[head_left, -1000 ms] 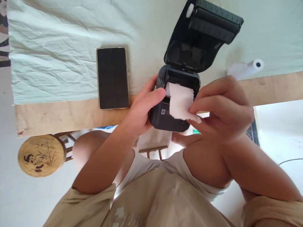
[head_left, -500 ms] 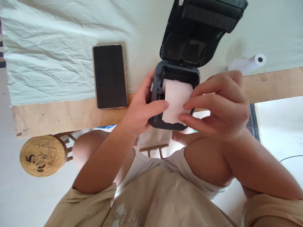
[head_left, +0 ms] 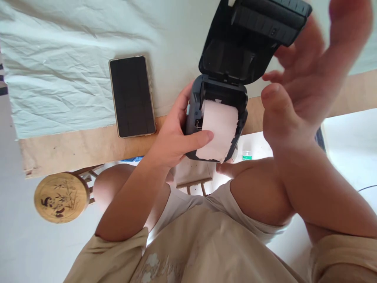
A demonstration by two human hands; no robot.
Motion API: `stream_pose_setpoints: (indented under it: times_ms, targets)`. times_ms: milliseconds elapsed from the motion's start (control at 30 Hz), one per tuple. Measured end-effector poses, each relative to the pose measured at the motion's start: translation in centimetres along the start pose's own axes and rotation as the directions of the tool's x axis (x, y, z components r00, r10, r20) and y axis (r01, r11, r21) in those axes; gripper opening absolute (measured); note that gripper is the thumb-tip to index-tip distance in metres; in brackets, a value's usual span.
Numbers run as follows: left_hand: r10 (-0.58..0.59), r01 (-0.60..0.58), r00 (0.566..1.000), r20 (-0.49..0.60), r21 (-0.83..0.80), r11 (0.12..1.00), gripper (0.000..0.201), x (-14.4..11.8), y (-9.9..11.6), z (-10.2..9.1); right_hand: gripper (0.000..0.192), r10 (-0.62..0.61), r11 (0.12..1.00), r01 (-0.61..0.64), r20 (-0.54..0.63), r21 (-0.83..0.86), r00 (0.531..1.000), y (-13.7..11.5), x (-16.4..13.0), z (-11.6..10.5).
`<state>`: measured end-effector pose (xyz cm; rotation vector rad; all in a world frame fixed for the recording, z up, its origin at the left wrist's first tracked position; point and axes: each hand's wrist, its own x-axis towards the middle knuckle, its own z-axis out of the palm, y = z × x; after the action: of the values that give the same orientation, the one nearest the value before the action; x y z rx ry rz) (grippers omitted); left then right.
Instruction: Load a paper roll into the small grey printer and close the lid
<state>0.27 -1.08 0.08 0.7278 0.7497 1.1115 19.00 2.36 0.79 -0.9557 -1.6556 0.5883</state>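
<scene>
No words could be read on the black printer point(head_left: 218, 98). The left hand point(head_left: 173, 137) gripped it, thumb on the white paper point(head_left: 218, 129). The right hand point(head_left: 300, 82) was open, holding nothing

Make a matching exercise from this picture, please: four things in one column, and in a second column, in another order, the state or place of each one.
Things:
1. printer lid
2. phone
3. paper strip
4. right hand

States or places:
a. lies flat on the pale cloth, screen dark
b. raised, fingers spread, holding nothing
c. swung open, standing up behind the printer body
d. hangs over the printer's front, pinned by the left hand thumb

Pairs: 1-c, 2-a, 3-d, 4-b
</scene>
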Motion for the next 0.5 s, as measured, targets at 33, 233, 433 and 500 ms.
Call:
stream_pose_setpoints:
  times_ms: [33, 233, 433, 500]
  targets:
    - [0.021, -0.022, 1.000, -0.018, -0.031, 0.999, 0.056, 0.0, -0.1, 0.2, 0.056, -0.028, 0.997, 0.027, 0.014, 0.073, 0.999, 0.3, 0.1, 0.0]
    - [0.032, -0.034, 0.998, -0.052, -0.029, 0.999, 0.063, -0.1, -0.3, 0.8, 0.044, 0.080, 0.970, -0.095, 0.074, 0.224, 0.994, 0.8, -0.2, -0.3]
    - [0.093, -0.097, 0.988, -0.127, -0.026, 0.995, 0.035, -0.4, -0.2, 1.7, 0.061, 0.179, 0.931, -0.300, 0.459, 0.206, 0.870, -0.6, -1.4, 0.6]
    - [0.084, -0.084, 0.986, -0.146, 0.007, 0.996, 0.028, -0.4, -0.2, 2.1, 0.066, 0.172, 0.922, -0.319, 0.507, 0.218, 0.845, -1.1, -1.7, 1.0]
